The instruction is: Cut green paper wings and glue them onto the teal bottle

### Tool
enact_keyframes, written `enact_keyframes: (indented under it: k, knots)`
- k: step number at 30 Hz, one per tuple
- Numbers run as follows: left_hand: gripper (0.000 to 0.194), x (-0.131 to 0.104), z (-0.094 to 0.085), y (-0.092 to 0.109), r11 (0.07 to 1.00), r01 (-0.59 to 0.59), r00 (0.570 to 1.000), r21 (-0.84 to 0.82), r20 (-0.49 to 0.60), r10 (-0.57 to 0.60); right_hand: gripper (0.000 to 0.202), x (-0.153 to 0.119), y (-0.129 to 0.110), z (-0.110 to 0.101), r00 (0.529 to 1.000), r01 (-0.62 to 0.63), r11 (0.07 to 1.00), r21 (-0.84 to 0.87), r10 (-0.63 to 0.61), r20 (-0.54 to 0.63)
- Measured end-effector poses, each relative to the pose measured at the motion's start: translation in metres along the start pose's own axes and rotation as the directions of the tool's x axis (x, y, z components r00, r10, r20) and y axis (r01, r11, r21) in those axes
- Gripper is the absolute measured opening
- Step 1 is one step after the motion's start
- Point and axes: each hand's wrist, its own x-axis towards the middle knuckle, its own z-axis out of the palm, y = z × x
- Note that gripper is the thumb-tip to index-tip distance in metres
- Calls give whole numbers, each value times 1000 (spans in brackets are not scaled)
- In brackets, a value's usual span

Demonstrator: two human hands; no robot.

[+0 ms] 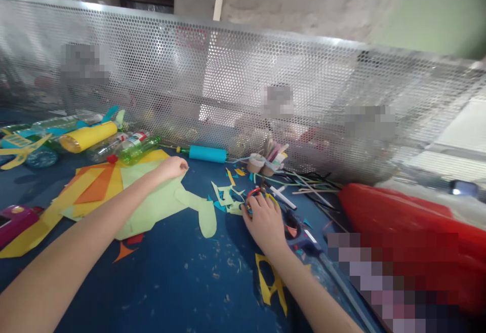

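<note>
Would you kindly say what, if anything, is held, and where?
Cannot be told: the left hand is at the edge of pale green paper; the right hand over something red.

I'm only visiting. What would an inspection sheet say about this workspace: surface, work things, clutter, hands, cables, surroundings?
Surface: blue tabletop, speckled with pale bits.
Work things: pale green paper; red and yellow items, partly hidden.
Clutter: green offcuts, yellow cut-out, plastic bottles, yellow tube.
Hands: left hand at the green paper, fingers curled; right hand at the red and yellow items; both grips unclear.
Cables: apparent cord running from a blue tool.
Surroundings: perforated metal panel behind; red bag-like item to the right.
</note>
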Motion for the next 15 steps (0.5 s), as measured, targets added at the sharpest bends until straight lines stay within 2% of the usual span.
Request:
enact_keyframes:
  k: [3,7,10,13,15]
  knots:
    - [43,-1,-11,-25,995,94,994,27,54,-95,16,-1,-2,1,999,29,999,29,-29,-21]
    - [52,-3,-20,-48,995,97,978,23,181,-100,17,-1,-3,2,997,62,997,40,-60,-44]
    - [59,-4,-23,-58,996,87,964,11,251,-87,16,-2,-3,4,997,62,997,41,-60,-40]
    - [76,-4,-22,-64,996,89,950,32,299,-94,16,-2,-3,5,998,61,997,52,-60,-31]
    - [78,-4,-21,-67,997,73,961,24,267,-77,15,-2,-2,5,998,64,996,57,-63,-26]
